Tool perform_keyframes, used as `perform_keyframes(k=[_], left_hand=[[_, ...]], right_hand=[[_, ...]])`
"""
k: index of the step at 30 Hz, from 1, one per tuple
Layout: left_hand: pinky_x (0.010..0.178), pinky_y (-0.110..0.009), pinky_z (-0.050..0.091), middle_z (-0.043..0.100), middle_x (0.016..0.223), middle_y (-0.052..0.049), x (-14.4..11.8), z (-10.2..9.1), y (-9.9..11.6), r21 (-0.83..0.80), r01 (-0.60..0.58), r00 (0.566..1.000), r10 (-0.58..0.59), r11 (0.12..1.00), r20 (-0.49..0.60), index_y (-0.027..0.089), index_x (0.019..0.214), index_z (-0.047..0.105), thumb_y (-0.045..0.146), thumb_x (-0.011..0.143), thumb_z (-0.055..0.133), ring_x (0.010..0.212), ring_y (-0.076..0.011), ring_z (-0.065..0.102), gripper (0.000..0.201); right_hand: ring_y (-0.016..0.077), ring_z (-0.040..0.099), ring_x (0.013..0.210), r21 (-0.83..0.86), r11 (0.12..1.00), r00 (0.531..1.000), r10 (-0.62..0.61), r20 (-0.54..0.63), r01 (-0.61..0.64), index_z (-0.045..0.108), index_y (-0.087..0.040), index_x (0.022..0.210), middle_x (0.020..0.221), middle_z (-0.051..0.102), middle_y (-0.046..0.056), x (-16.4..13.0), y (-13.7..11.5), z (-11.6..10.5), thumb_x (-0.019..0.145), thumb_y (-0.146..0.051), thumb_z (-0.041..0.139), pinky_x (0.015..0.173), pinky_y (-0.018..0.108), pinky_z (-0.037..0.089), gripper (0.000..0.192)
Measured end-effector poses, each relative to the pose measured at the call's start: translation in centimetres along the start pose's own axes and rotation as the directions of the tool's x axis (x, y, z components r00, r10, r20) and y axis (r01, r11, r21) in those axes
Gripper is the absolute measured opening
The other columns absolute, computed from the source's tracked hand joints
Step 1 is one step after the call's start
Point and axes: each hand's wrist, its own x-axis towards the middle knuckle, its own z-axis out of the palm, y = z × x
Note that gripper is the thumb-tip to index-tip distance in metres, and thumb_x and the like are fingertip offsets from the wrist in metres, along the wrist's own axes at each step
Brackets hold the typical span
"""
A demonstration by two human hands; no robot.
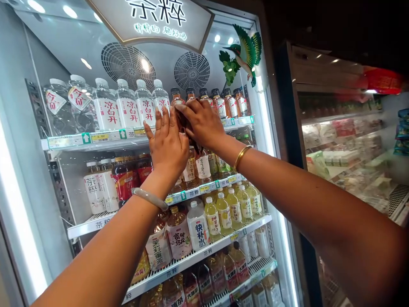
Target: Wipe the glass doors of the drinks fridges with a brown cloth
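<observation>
Both my hands reach up to the top shelf [105, 137] of an open drinks fridge. My right hand [202, 121] is closed around a brown tea bottle [177, 99] at the front of the amber-bottle row, fingers over its cap and body. My left hand [166, 143] is flat with fingers apart, pressed against the same bottle's near side. Clear water bottles [126, 104] with red characters stand in a row left of my hands. More amber tea bottles [225, 102] stand to the right.
Lower shelves hold red-label, yellow and white bottles [220, 213] and dark tea bottles [220, 273]. Two round fans [191, 70] sit at the back of the fridge. A second chiller [341, 149] with packaged food stands to the right.
</observation>
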Motion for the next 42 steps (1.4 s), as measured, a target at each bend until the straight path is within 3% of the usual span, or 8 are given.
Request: perform_keyframes(k=[6,13,20,24,28,35,38,42], left_hand=[[0.134,-0.055,-0.009,0.022,0.175,-0.012,-1.3,0.6,0.2,0.053,-0.037,0.997,0.033,0.998,0.07,0.016,0.165,0.03,0.024,0.092,0.046,0.165,-0.0275,0.013,0.075],[0.134,-0.054,-0.008,0.022,0.174,-0.012,0.0,3.0,2.7,0.061,0.003,0.999,-0.005,0.998,0.042,0.013,0.164,0.031,0.024,0.091,0.046,0.165,-0.0267,0.015,0.076],[0.134,-0.056,-0.008,0.02,0.175,-0.012,-1.2,2.9,3.9,0.097,-0.021,0.994,0.01,0.995,0.108,0.011,0.164,0.03,0.023,0.092,0.045,0.165,-0.0279,0.012,0.075],[0.134,-0.053,-0.01,0.017,0.175,-0.011,-0.4,3.4,5.2,0.121,-0.021,0.992,0.005,0.992,0.125,0.011,0.165,0.028,0.023,0.092,0.044,0.165,-0.0261,0.011,0.076],[0.135,-0.053,-0.006,0.02,0.175,-0.011,-0.1,4.4,6.1,0.119,0.056,0.99,-0.07,0.991,0.119,0.01,0.165,0.029,0.025,0.094,0.041,0.165,-0.0252,0.012,0.073],[0.134,-0.056,-0.004,0.022,0.174,-0.013,-1.9,4.7,5.8,0.115,-0.032,0.989,0.016,0.993,0.144,0.011,0.164,0.03,0.027,0.095,0.043,0.165,-0.0262,0.013,0.072],[0.134,-0.055,-0.005,0.02,0.175,-0.011,-1.3,5.9,6.5,0.083,-0.022,0.995,0.014,0.996,0.101,0.014,0.165,0.029,0.025,0.093,0.045,0.165,-0.0251,0.012,0.074],[0.134,-0.057,-0.006,0.025,0.174,-0.011,-0.5,7.9,8.0,0.066,0.027,0.997,-0.031,0.997,0.068,0.014,0.164,0.03,0.025,0.094,0.044,0.165,-0.0255,0.013,0.072]], right_hand=[[0.0297,0.047,0.13,0.026,0.965,0.963,-0.263,0.065,0.262,0.061,-0.028,0.134,0.136,0.064,0.008,-5.6,3.9,-1.0,0.105,-0.032,0.049,0.105,0.049,0.043,0.031],[0.0354,0.046,0.128,0.043,0.996,0.996,0.085,-0.04,-0.083,0.065,-0.022,0.125,0.132,0.06,0.013,-1.8,3.8,-0.1,0.097,-0.028,0.061,0.105,0.054,0.044,0.028],[0.0292,0.049,0.134,0.015,0.959,0.959,-0.283,-0.011,0.283,0.066,-0.027,0.125,0.133,0.068,0.006,-7.6,6.3,-0.7,0.105,-0.035,0.052,0.106,0.047,0.043,0.026],[0.0317,0.049,0.135,0.012,0.994,0.993,-0.105,-0.049,0.106,0.068,-0.025,0.121,0.14,0.064,0.008,-4.7,8.5,-0.4,0.102,-0.031,0.053,0.109,0.051,0.044,0.025],[0.0321,0.046,0.14,0.078,0.997,0.997,0.031,-0.072,-0.025,0.065,-0.025,0.129,0.151,0.057,0.009,-3.1,7.0,0.0,0.096,-0.029,0.06,0.116,0.052,0.041,0.033],[0.0278,0.048,0.14,0.054,0.945,0.942,-0.325,0.077,0.322,0.067,-0.031,0.129,0.141,0.066,0.002,-8.8,10.4,-2.2,0.102,-0.033,0.055,0.114,0.048,0.041,0.029],[0.0337,0.051,0.134,0.002,0.99,0.988,-0.144,0.056,0.144,0.069,-0.027,0.125,0.136,0.067,0.007,-7.1,11.8,-2.3,0.097,-0.029,0.062,0.105,0.052,0.045,0.03],[0.0367,0.052,0.126,-0.009,0.996,0.994,0.087,-0.071,-0.088,0.068,-0.023,0.123,0.132,0.066,0.013,-5.4,9.8,-1.2,0.094,-0.029,0.065,0.098,0.054,0.047,0.03]])
